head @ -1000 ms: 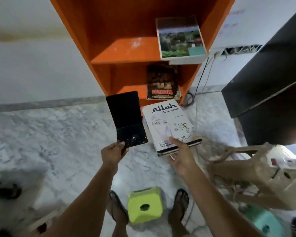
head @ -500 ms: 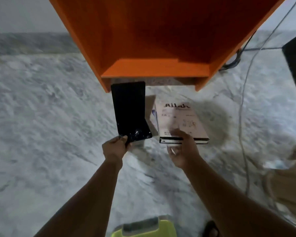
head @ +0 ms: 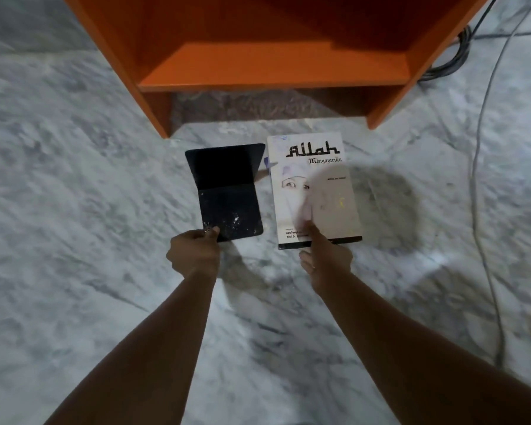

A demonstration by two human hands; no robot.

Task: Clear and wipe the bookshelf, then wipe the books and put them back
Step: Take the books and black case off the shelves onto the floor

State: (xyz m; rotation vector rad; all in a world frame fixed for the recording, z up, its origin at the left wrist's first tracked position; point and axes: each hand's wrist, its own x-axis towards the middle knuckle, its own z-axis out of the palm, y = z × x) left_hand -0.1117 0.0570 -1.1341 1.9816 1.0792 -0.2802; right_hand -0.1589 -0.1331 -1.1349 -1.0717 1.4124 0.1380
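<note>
Head view. White book [head: 314, 191], title "Allah Mengajariku" on the cover, lay face up just right of centre, low over the marble floor [head: 74, 179]. I could not tell whether it touched the stone yet.

Right hand [head: 325, 259] grasped its near edge at 6 o'clock of the book: thumb on top of the cover, the other fingers hidden beneath. My reading was that a hold at one edge lets the book go down flat without being dropped.

At the book's 9 o'clock, just beside it but apart, was a black cover [head: 227, 191], bent open along a crease, the far flap tilted up. Notebook or case, I could not say which. White specks, dust perhaps, showed on the near flap. Left hand [head: 193, 253] pinched its near left corner, thumb on top and fingers curled under. A corner pinch would keep the palm off the dirty face, I judged.

At 12 o'clock of both stood the orange bookshelf [head: 273, 72]. The lowest shelf board, the only one visible, was bare. I judged the two items were being set aside on the floor so the shelf could be wiped, and close to its foot for an easy return.

Grey cables [head: 478, 148] ran down the floor at 3 o'clock, well apart from the book.
</note>
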